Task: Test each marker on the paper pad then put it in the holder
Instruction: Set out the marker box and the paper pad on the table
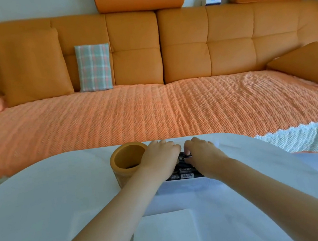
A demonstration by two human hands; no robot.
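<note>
A black marker box (185,172) with white print and a barcode lies on the white table (44,206) near its far edge. My left hand (160,156) rests on the box's left side, fingers curled over its far end. My right hand (201,153) covers the right side, fingertips pinching at the box's top. An orange cylindrical holder (126,163) stands upright just left of my left hand. The white paper pad (167,238) lies at the table's near edge, between my forearms. No loose marker shows.
An orange sofa (146,61) with an orange woven cover runs close behind the table. A plaid cushion (94,67) leans on its backrest. A white lace cloth (298,138) hangs at the table's right.
</note>
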